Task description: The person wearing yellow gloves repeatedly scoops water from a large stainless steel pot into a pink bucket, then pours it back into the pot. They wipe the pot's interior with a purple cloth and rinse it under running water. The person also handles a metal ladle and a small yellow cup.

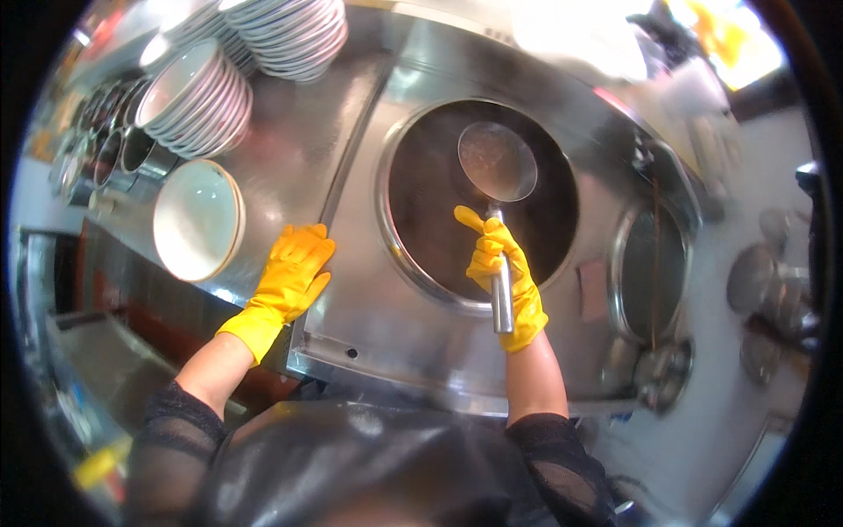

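My right hand [504, 263], in a yellow rubber glove, grips the thick metal handle of a round ladle or strainer [498, 162]; whether its head is mesh or solid, I cannot tell. That head is over a large round pot opening [384, 217] set in the steel worktop, which is dark inside. My left hand [293, 267], gloved alike, holds nothing and lies palm down on the stainless steel counter [283, 145], beside the seam between two sections. To its left are white bowls [194, 221], apparently nested, tilted and with brownish rims.
Stacked white bowls [197, 99] and more stacked dishes [290, 39] stand at the back left. Several metal containers [141, 151] line the left side. A second round opening [649, 273] is on the right, with a reddish-brown block [593, 290] beside it. Metal pans [757, 277] appear at the far right.
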`<state>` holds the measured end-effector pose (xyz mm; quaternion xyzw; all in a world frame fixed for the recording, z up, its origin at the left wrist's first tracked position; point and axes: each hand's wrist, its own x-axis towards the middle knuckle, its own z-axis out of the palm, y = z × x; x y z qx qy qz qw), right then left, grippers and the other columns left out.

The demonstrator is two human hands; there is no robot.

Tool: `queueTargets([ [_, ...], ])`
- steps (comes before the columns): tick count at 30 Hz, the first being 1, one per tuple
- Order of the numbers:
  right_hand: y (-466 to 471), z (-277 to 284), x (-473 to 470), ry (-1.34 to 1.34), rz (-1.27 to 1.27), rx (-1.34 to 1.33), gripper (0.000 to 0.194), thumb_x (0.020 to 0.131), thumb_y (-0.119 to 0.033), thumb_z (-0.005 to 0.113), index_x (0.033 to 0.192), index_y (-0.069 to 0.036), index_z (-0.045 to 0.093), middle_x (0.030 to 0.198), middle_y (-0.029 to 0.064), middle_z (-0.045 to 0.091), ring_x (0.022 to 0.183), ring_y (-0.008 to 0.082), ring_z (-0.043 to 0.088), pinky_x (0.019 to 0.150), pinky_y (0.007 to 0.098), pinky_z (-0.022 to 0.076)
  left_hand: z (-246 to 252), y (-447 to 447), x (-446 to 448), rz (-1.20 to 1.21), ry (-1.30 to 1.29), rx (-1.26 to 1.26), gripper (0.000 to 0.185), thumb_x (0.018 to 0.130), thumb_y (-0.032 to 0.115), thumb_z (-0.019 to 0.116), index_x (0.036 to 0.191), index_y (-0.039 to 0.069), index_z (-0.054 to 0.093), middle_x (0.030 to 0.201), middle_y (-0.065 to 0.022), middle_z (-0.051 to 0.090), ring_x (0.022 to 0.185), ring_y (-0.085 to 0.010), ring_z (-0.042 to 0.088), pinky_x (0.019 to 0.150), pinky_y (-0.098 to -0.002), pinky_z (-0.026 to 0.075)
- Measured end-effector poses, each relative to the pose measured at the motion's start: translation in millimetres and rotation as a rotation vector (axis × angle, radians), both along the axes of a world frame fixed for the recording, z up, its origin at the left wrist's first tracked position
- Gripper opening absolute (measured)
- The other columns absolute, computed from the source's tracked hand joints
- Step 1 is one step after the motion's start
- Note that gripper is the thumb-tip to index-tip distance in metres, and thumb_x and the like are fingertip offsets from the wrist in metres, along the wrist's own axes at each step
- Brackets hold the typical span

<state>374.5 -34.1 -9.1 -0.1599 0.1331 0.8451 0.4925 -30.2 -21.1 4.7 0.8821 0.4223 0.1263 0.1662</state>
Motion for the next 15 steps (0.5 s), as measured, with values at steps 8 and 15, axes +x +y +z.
queueTargets([
  [8,-211.1,135.9,-56.3,-0.687,-0.43,0.179,0.068,0.105,-0.02,0.061,0.161,0.008,0.033,0.068,-0.005,0.051,0.054,0.0055,0.047,0.054,0.0221,0.0382,-24.2,-7.2,-13.9,-0.096,-0.112,0.185,0.048,0.089,0.02,0.072,0.133,0.007,0.061,0.146,-0.0228,0.057,0.142,-0.0437,0.047,0.123,-0.0619,0.028],
  [15,-448.1,165.0,-136.2,-0.575,-0.944,-0.073,0.062,0.108,-0.021,0.066,0.159,0.003,0.041,0.079,-0.0068,0.051,0.066,0.0027,0.048,0.065,0.0173,0.0426,-69.3,1.1,-28.0,-0.16,-0.116,0.351,0.048,0.095,0.024,0.069,0.14,0.009,0.062,0.153,-0.0192,0.056,0.147,-0.0383,0.047,0.125,-0.0594,0.026],
])
